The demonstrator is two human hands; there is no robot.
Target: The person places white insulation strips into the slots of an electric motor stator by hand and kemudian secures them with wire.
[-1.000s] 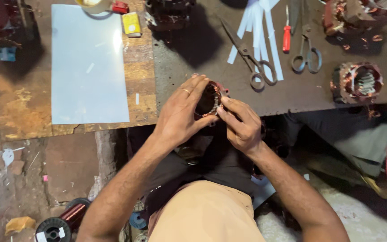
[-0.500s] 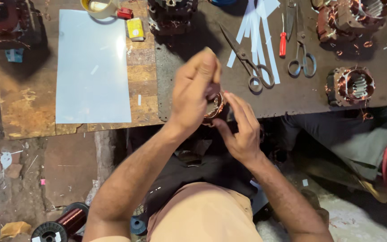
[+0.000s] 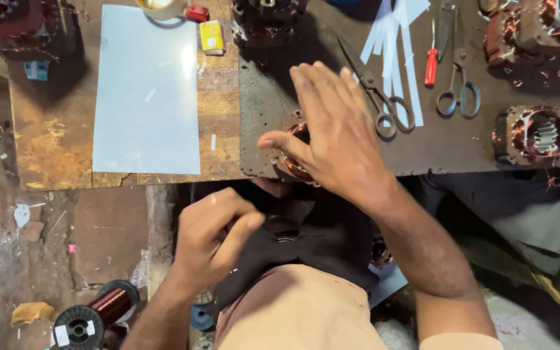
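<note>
A small motor stator (image 3: 299, 135) wound with copper wire sits at the near edge of the dark workbench (image 3: 461, 146). My right hand (image 3: 335, 129) lies over it, fingers stretched out and apart, thumb hooked on its copper rim; most of the stator is hidden under the palm. My left hand (image 3: 218, 233) is lower down, off the bench and over my lap, its fingers curled in against the thumb. Whether it pinches anything small I cannot tell.
On the bench lie a white sheet (image 3: 147, 91), white paper strips (image 3: 396, 39), two pairs of scissors (image 3: 384, 104) (image 3: 458, 91), a red-handled screwdriver (image 3: 430, 65) and two more stators (image 3: 533, 136) (image 3: 539, 26). A copper wire spool (image 3: 89, 317) stands on the floor. Another person's leg (image 3: 507, 214) is at right.
My left hand has come off the stator and dropped to my lap. My right hand has slid over the stator and spread its fingers.
</note>
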